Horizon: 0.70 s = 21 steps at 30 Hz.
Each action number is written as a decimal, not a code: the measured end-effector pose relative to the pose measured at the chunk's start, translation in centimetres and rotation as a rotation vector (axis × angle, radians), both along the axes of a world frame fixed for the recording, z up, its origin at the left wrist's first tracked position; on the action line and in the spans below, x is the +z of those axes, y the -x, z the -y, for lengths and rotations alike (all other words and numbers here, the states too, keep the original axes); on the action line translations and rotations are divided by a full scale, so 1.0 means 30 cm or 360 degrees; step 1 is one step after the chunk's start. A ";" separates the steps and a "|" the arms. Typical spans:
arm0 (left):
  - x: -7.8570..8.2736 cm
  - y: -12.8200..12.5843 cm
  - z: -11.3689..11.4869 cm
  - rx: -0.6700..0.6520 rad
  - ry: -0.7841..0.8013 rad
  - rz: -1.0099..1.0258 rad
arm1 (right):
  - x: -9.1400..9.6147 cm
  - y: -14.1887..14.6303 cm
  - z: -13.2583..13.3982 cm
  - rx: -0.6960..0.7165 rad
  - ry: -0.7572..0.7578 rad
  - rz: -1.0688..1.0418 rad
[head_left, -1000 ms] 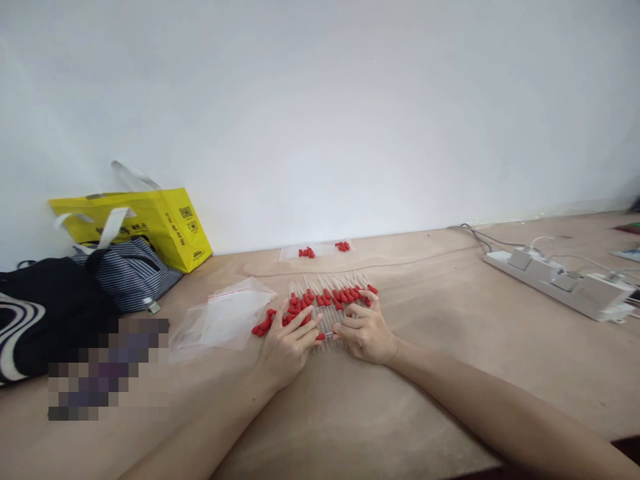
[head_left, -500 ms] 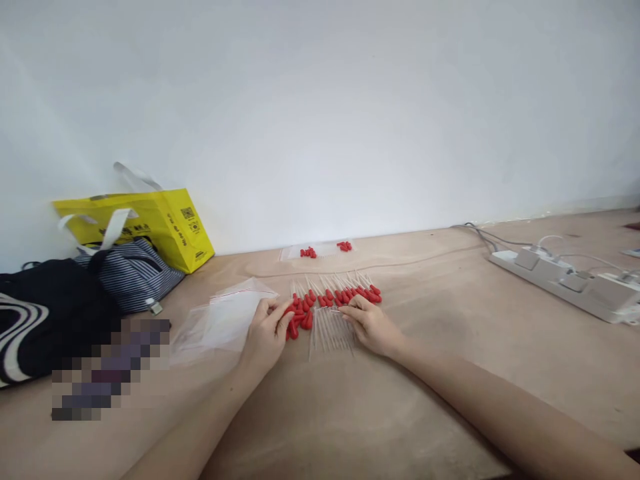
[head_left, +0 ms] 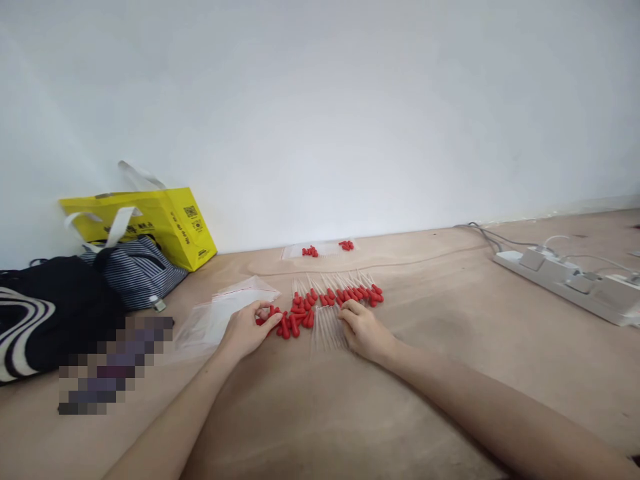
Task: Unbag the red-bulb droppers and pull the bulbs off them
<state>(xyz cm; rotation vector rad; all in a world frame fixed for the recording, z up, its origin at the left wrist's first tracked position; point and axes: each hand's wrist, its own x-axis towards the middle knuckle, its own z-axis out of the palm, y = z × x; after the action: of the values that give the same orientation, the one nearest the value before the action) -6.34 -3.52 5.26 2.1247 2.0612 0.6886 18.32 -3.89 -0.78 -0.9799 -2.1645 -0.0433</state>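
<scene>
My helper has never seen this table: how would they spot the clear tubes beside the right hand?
On the wooden table, find the right hand. Just to its left lie several thin clear tubes, with loose red bulbs on their other side. Unlike the red-tipped row directly behind, these tubes show no red.

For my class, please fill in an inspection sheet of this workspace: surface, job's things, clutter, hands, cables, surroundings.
Surface: brown table, wood-like grain.
Job's things: red bulbs heaped; thin clear tubes beside them; red-ended tubes in a row behind; flat transparent bags at left.
Clutter: yellow bag, striped bag, dark bag; one pixelated item, unidentifiable.
Hands: left hand at the red bulbs, right hand at the clear tubes; grips unclear.
Cables: grey cables near a white power strip.
Surroundings: pale wall; other people: nothing seen.
</scene>
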 end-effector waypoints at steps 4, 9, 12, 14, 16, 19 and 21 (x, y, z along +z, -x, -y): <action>-0.009 0.020 -0.012 0.0008 -0.0040 0.0012 | 0.009 0.012 0.018 0.0031 0.0067 0.0004; 0.005 0.026 -0.039 -0.0013 -0.0131 -0.0060 | 0.026 0.016 0.039 0.0031 0.0099 0.0050; 0.027 -0.006 -0.081 -0.0090 -0.0064 -0.0204 | 0.034 0.014 0.043 0.0028 0.0083 0.0055; 0.040 -0.041 -0.125 -0.0074 0.0077 -0.0292 | 0.038 0.006 0.040 0.0014 0.0041 0.0015; 0.045 -0.078 -0.177 -0.0019 0.0198 -0.0324 | 0.040 -0.006 0.033 0.0001 -0.0006 -0.0038; 0.034 -0.126 -0.257 0.0043 0.0285 -0.0319 | 0.042 -0.028 0.022 -0.0017 -0.0086 -0.0089; 0.015 -0.145 -0.299 0.0030 0.0289 -0.0275 | 0.042 -0.041 0.016 -0.0036 -0.0143 -0.0111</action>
<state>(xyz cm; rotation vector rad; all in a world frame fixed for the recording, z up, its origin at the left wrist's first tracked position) -1.98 5.45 5.72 2.1309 2.1374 0.3147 19.56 -4.37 0.48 -0.9409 -2.0702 -0.1144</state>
